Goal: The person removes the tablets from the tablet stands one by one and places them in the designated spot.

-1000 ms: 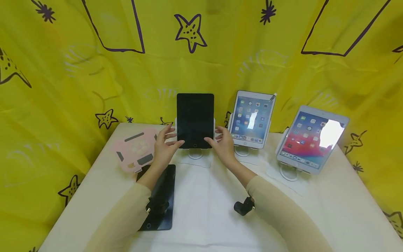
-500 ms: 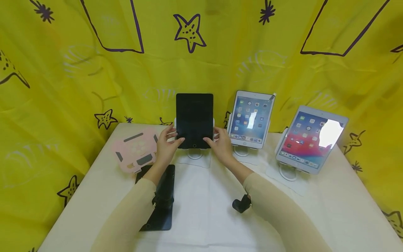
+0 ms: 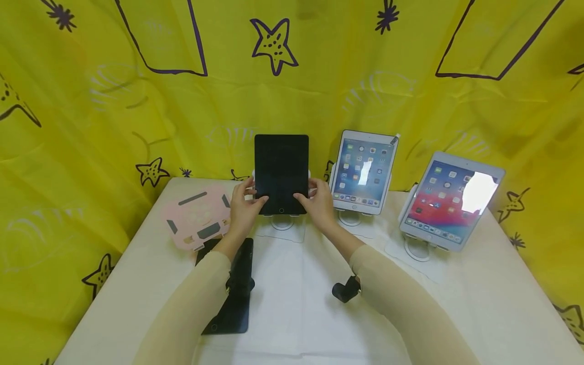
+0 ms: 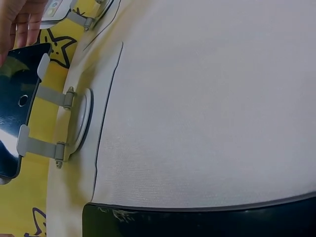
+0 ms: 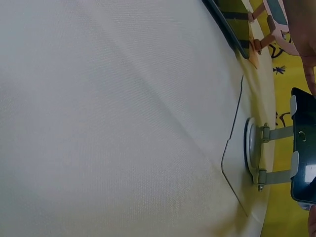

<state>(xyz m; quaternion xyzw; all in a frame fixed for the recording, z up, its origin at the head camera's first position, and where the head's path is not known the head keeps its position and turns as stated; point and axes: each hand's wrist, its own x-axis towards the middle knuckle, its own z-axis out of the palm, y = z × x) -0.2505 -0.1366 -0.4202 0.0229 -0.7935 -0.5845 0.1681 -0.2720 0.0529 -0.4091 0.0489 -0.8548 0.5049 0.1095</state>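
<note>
Hands higher — upright black tablet (still dark) unmoved.

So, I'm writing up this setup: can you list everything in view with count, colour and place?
middle tablet: 1, black, propped up at back
lit tablet: 1, white, right of it
tilted lit tablet: 1, white, far right
front tablet: 1, black, left front
pale stands: 3, grey-white, supporting the propped tablets
pink stand: 1, pink, back left
table: 1, white, beneath
curtain: yellow, dark drawings, behind
wrist cameras: 2, black, by the cuffs
sleeves: 2, beige, both sides
left hand: 1, bare, middle tablet's left edge
right hand: 1, bare, its right edge
</note>
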